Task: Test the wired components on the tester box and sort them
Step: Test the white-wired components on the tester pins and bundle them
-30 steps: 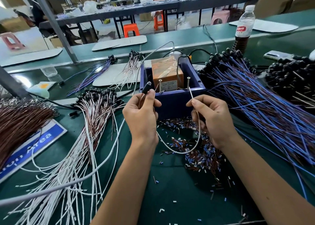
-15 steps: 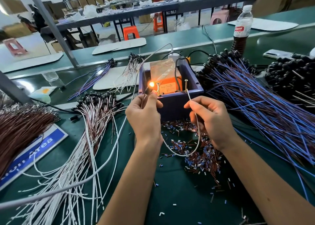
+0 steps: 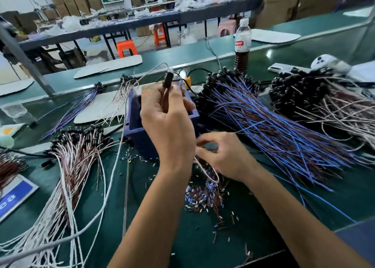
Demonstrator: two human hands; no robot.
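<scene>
My left hand [image 3: 169, 125] is raised in front of the blue tester box [image 3: 135, 129] and pinches a wired component [image 3: 167, 80] by its brown leads, with the black head pointing up. The lamp in that head is dark. My right hand [image 3: 221, 156] sits lower, just right of the box, blurred, fingers curled on the component's white wire [image 3: 205, 171], which loops below it. The orange unit inside the box is mostly hidden behind my left hand.
A pile of white-and-brown wired parts [image 3: 75, 146] lies left; blue-wired ones [image 3: 263, 115] fan out right, with more black-headed parts [image 3: 316, 97] beyond. Cut insulation bits [image 3: 205, 196] litter the green mat. A bottle [image 3: 242, 42] and phone [image 3: 284, 68] stand behind.
The lamp lit half a second ago and is now dark. My left hand lifted the component up off the box's pins; my right hand dropped away from the right pin.
</scene>
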